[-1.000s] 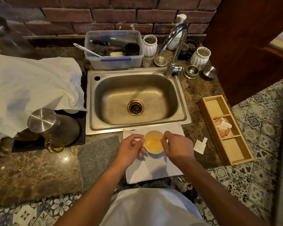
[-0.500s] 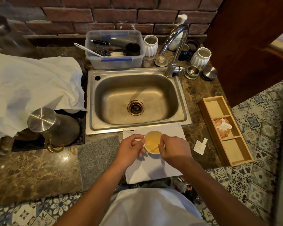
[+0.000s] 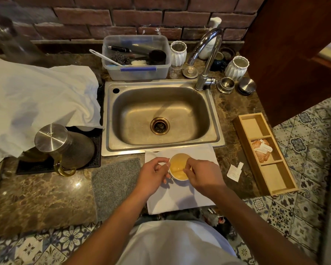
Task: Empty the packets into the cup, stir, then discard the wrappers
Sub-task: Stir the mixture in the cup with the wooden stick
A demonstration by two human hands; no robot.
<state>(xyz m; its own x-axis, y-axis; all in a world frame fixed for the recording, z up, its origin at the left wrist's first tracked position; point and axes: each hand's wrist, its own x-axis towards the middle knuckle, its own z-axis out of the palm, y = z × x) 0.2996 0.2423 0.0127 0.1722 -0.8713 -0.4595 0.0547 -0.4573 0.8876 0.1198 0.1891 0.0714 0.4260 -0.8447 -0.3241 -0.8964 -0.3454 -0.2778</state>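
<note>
A small white cup (image 3: 175,176) of pale yellow liquid stands on a white napkin (image 3: 180,199) at the counter's front edge. My left hand (image 3: 153,175) grips the cup's left side. My right hand (image 3: 203,176) hovers over the cup's right rim, its fingers pinched on a thin stirrer (image 3: 178,170) that dips into the liquid. An opened white wrapper (image 3: 234,170) lies on the counter to the right of the napkin. Orange and white packets (image 3: 261,150) lie in the middle compartment of a wooden tray (image 3: 275,180).
The steel sink (image 3: 161,115) with its tap (image 3: 206,54) sits just behind the cup. A grey mat (image 3: 115,184) lies left of the napkin, and a glass jug with a steel lid (image 3: 52,138) stands further left. A plastic tub (image 3: 136,58) and white jars line the brick wall.
My right hand has slid a little to the left over the cup's rim with the stirrer. My left hand and the cup have stayed in place.
</note>
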